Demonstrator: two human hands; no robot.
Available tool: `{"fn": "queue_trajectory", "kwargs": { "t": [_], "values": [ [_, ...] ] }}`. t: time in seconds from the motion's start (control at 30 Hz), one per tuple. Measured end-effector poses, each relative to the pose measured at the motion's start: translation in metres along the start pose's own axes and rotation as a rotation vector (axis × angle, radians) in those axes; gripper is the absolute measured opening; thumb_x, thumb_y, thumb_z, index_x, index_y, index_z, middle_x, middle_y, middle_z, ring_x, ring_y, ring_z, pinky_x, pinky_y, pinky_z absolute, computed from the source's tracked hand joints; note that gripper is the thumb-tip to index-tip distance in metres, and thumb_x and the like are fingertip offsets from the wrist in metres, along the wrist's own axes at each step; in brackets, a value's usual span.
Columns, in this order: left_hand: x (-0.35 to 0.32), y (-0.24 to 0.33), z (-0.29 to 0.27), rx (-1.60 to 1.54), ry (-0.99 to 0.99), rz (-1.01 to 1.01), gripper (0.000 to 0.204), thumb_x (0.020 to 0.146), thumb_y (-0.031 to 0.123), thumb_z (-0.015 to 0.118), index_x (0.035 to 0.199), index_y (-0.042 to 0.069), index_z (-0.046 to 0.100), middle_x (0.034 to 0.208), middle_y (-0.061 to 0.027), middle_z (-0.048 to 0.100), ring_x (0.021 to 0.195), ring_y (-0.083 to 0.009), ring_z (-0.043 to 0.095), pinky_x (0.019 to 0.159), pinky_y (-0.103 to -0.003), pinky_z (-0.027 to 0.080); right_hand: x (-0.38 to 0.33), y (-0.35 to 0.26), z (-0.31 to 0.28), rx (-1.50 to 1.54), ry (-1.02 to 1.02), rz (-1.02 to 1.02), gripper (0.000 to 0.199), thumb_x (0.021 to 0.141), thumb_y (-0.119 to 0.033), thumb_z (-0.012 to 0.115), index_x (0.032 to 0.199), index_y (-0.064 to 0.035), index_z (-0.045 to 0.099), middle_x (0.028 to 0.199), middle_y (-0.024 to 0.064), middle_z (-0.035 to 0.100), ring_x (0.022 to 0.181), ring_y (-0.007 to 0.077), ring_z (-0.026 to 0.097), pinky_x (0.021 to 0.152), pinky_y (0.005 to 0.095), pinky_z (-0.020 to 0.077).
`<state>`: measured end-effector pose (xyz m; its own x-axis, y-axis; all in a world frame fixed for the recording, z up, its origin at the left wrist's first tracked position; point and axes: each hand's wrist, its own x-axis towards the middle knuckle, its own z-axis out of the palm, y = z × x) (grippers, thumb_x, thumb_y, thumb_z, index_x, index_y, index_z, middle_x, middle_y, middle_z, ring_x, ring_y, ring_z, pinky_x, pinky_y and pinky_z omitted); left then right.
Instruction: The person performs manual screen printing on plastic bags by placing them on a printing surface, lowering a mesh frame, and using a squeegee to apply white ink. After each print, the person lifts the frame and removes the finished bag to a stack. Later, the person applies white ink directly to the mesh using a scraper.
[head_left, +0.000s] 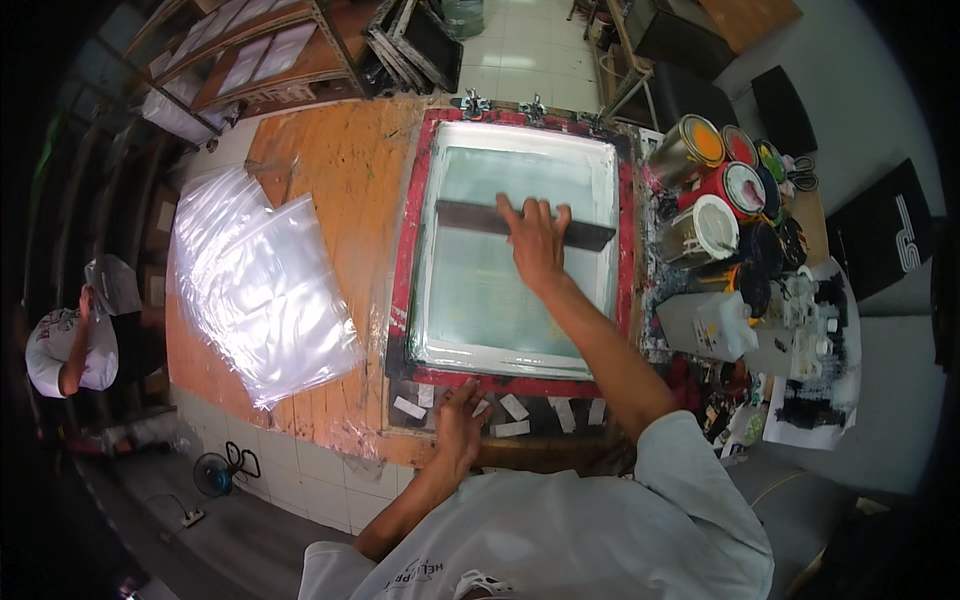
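- Firstly, we do well to steady the red frame [405, 270] with our left hand [460, 415] at its near edge; whether those fingers grip or merely rest, we cannot quite tell.
- Beyond that, we want even, light pressure across the pale mesh [490, 310], end to end.
- Farther up, our right hand [538, 248] has its fingers closed over the dark blade [474, 217], slanted across the upper mesh; centring our grip should balance it.
- Farthest, the metal clamps [474, 104] should be snug.

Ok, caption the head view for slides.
Right hand grips a dark squeegee across a red-framed screen, left hand at its near edge.
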<state>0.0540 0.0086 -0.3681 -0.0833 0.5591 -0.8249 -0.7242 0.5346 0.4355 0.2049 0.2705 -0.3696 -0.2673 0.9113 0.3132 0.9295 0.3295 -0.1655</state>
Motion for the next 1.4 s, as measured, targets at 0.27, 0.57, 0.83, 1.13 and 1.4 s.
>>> {"fn": "queue_trajectory", "kwargs": {
  "t": [0.27,0.57,0.83,1.13,1.4],
  "values": [
    [-0.006,0.009,0.007,-0.083,0.01,-0.018,0.029,0.092,0.017,0.076,0.108,0.013,0.053,0.103,-0.0019,0.066,0.098,-0.0175,0.061,0.09,-0.047,0.046,0.093,0.051,0.011,0.029,-0.172,0.014,0.075,0.077,-0.012,0.084,0.144,-0.0213,0.053,0.112,0.011,0.062,0.113,0.03,0.057,0.099,0.0571,0.0356],
    [-0.024,0.024,0.011,-0.022,-0.078,0.048,0.028,0.093,0.022,0.076,0.107,0.013,0.054,0.102,-0.0036,0.064,0.096,-0.0202,0.063,0.094,-0.047,0.048,-0.096,-0.059,-0.111,0.197,-0.353,0.034,0.076,0.082,-0.008,0.077,0.151,-0.0212,0.049,0.105,0.0122,0.058,0.103,0.0298,0.055,0.095,0.0509,0.0342],
    [-0.072,0.083,0.049,-0.006,-0.365,0.282,0.026,0.09,0.007,0.073,0.11,0.001,0.059,0.101,-0.0089,0.068,0.098,-0.0226,0.068,0.099,-0.044,0.053,-0.104,-0.102,-0.195,-0.033,0.078,-0.068,0.065,0.089,-0.027,0.073,0.149,-0.0152,0.053,0.096,0.0105,0.052,0.096,0.0285,0.051,0.091,0.0483,0.0342],
    [0.076,0.172,0.133,0.448,-0.28,0.923,0.032,0.093,0.015,0.063,0.119,-0.004,0.065,0.121,-0.0172,0.069,0.111,-0.0327,0.066,0.102,-0.042,0.048,0.046,-0.063,-0.28,0.069,0.312,-0.137,0.043,0.095,-0.044,0.067,0.114,-0.0062,0.072,0.083,0.0164,0.064,0.081,0.0329,0.062,0.08,0.0453,0.0432],
    [0.221,0.175,0.163,1.471,0.261,1.693,0.022,0.093,0.019,0.069,0.111,0.008,0.073,0.106,-0.0201,0.069,0.101,-0.0374,0.068,0.087,-0.051,0.052,0.106,-0.063,-0.343,0.269,0.041,0.024,0.049,0.104,-0.046,0.051,0.084,-0.0043,0.068,0.072,0.0135,0.061,0.067,0.0257,0.057,0.07,0.0426,0.0486]
  ]
}}
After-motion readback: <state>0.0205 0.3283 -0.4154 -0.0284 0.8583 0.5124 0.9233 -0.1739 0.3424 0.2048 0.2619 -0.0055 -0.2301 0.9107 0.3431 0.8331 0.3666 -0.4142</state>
